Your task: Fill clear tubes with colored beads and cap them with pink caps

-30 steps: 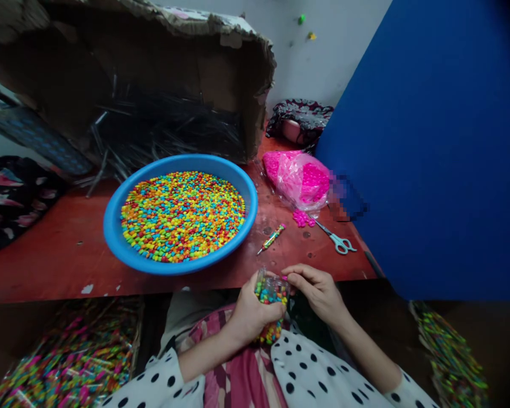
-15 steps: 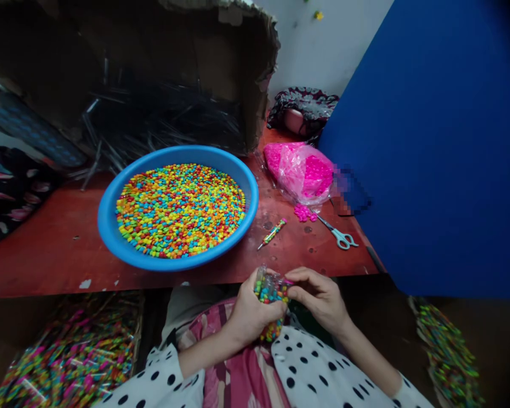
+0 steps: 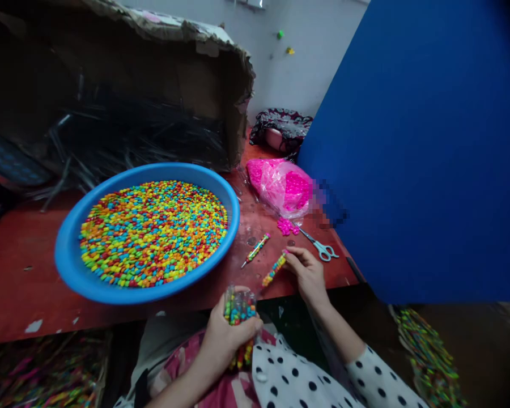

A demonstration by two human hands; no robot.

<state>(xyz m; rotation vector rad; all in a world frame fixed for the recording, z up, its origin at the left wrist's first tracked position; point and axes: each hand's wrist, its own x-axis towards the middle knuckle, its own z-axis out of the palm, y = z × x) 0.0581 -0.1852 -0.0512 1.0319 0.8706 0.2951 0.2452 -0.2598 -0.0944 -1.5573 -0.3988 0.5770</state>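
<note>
A pink-capped candy tube (image 3: 274, 268), pinched in my right hand's fingertips (image 3: 290, 253), has come away from the tube bundle (image 3: 240, 310) my left hand (image 3: 224, 333) curls around. It's over the red table's near edge, near a blue basin (image 3: 66, 260); pale wall (image 3: 289, 79) behind.

I've got 1 filled tube (image 3: 274, 268) in my right fingers (image 3: 295, 263), 1 loose tube (image 3: 256, 250) just left of them, 1 scissors (image 3: 324, 250) just right, 1 basin (image 3: 123, 296) farther left. Left fingers' (image 3: 249, 328) bunch (image 3: 240, 309)? can't count it.
</note>
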